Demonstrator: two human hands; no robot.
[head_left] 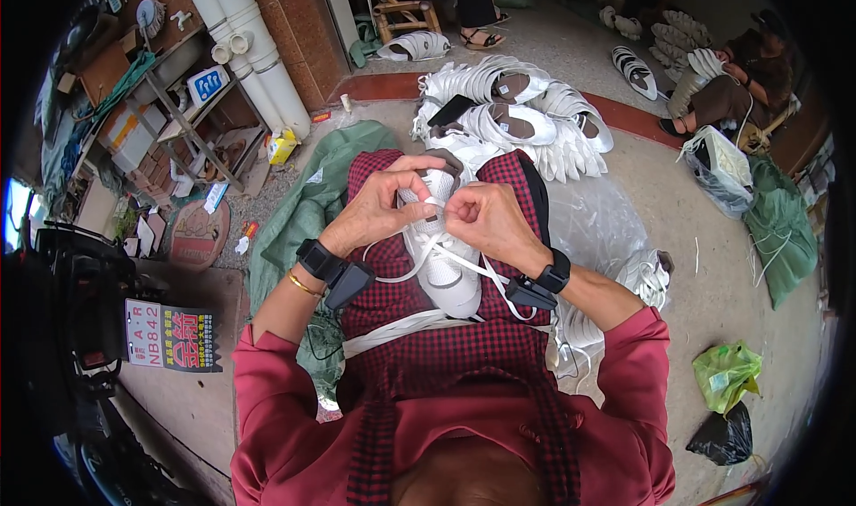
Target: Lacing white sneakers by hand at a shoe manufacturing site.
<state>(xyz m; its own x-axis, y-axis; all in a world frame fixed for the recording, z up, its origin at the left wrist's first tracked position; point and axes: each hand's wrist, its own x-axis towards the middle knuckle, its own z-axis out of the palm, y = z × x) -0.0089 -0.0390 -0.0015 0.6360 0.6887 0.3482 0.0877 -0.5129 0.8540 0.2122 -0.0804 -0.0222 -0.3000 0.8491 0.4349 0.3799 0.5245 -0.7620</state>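
A white sneaker lies on my lap, toe toward me, over a red and black checked apron. Loose white shoelace crosses its front and trails off both sides. My left hand is closed on the sneaker near its opening, thumb and forefinger meeting at the eyelets. Opposite it, my right hand pinches the shoelace; its fingers hide most of the piece held. Across my lap, near the shoe's toe, runs a bundle of white laces. Each wrist wears a dark strapped device.
Beyond my knees lies a pile of white sneakers with a black phone on it. Green sacking is at my left. More shoes rest on clear plastic at right. Two people sit farther back; one holds shoes.
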